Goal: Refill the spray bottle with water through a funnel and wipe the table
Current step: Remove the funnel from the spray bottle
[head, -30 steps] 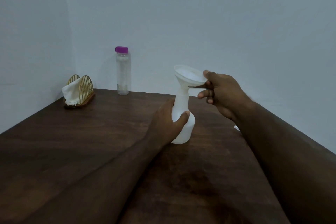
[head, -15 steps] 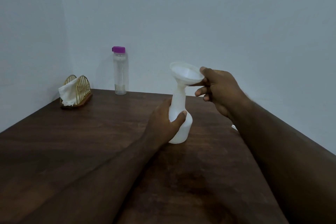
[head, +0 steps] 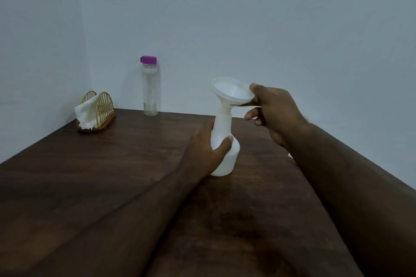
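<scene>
A white spray bottle (head: pixel 225 148) without its head stands on the dark wooden table (head: pixel 112 175). My left hand (head: pixel 203 149) grips its body from the left. A white funnel (head: pixel 231 93) sits with its stem in the bottle's neck, tilted slightly. My right hand (head: pixel 273 111) pinches the funnel's right rim between thumb and forefinger. A clear water bottle (head: pixel 150 91) with a purple cap stands at the table's far edge by the wall.
A gold wire holder (head: pixel 100 110) with a white cloth (head: pixel 86 111) in it sits in the far left corner. Walls close the table at the back and left. A small white thing (head: pixel 290 155) peeks out behind my right forearm.
The view has shifted slightly. The funnel stays in the bottle's neck and both hands keep their hold.
</scene>
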`<act>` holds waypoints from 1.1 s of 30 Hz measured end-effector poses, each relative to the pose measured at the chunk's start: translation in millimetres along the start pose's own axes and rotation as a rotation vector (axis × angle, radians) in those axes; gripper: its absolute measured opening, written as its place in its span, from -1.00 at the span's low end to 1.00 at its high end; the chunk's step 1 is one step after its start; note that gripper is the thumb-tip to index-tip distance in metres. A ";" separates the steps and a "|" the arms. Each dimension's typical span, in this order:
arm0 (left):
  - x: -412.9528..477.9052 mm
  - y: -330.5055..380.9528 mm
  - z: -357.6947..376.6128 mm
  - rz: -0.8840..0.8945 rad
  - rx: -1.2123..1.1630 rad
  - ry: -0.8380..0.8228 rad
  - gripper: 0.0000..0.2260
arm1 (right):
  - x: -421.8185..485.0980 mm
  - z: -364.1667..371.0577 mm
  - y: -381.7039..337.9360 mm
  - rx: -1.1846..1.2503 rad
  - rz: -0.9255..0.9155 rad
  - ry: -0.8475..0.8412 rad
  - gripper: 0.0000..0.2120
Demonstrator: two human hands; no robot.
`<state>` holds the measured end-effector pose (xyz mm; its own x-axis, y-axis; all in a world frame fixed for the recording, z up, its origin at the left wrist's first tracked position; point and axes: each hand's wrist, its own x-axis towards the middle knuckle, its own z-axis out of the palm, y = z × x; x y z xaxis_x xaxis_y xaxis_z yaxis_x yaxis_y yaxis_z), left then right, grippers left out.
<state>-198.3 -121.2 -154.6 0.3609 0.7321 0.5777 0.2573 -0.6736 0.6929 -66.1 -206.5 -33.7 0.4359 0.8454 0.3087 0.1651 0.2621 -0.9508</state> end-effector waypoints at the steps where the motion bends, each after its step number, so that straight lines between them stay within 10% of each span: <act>1: -0.3 -0.3 -0.1 -0.003 0.004 0.002 -0.59 | 1.1 0.1 -0.7 0.013 -0.016 0.016 -0.78; 26: -2.7 0.7 -1.0 -0.026 0.044 0.042 -0.65 | -6.1 16.0 0.6 -0.033 -0.020 0.076 -0.79; 33: -1.4 -1.8 0.2 -0.008 0.064 0.080 -0.38 | -3.5 0.2 -11.7 0.308 0.094 0.163 -0.72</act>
<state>-199.1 -121.0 -156.7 0.2861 0.7418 0.6065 0.3177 -0.6706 0.6703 -69.7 -212.5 -23.6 0.5758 0.7939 0.1957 -0.1465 0.3356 -0.9305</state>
